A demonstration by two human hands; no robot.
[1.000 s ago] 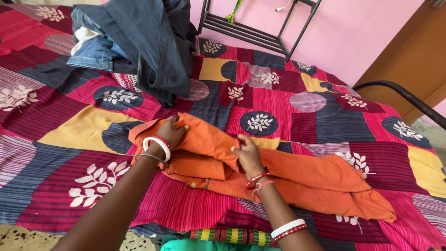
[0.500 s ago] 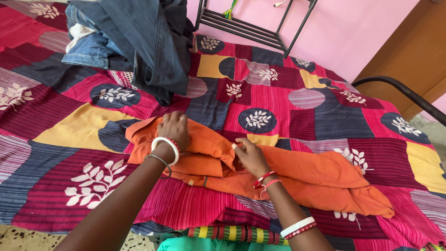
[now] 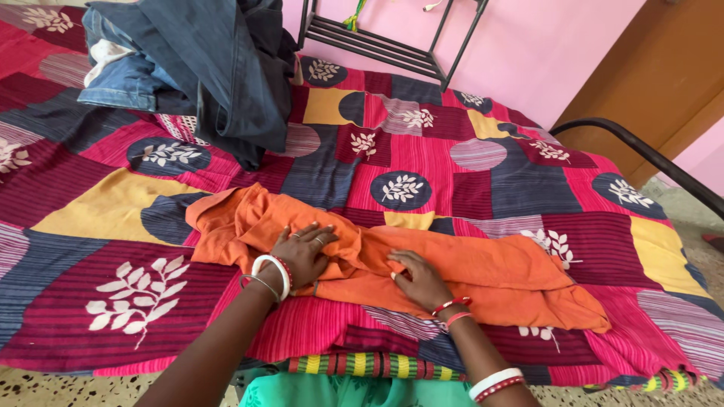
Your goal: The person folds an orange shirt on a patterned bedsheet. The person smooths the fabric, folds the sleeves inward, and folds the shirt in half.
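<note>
Head view: left hand (image 3: 303,251) now flat, fingers spread, palm pressing folded end of orange garment (image 3: 483,275); no longer gripping raised fold. Right hand (image 3: 419,277) likewise open, flattened on cloth. Garment lies lower, smoothed across patchwork bedspread (image 3: 467,188); denim pile (image 3: 204,68) behind, unchanged.

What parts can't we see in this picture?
- Head view: the orange garment is folded over itself, and the left hand and right hand press flat on it, hiding what lies beneath.
- The pile of blue jeans is cut off by the top edge.
- The black metal rack is cut off too.
</note>
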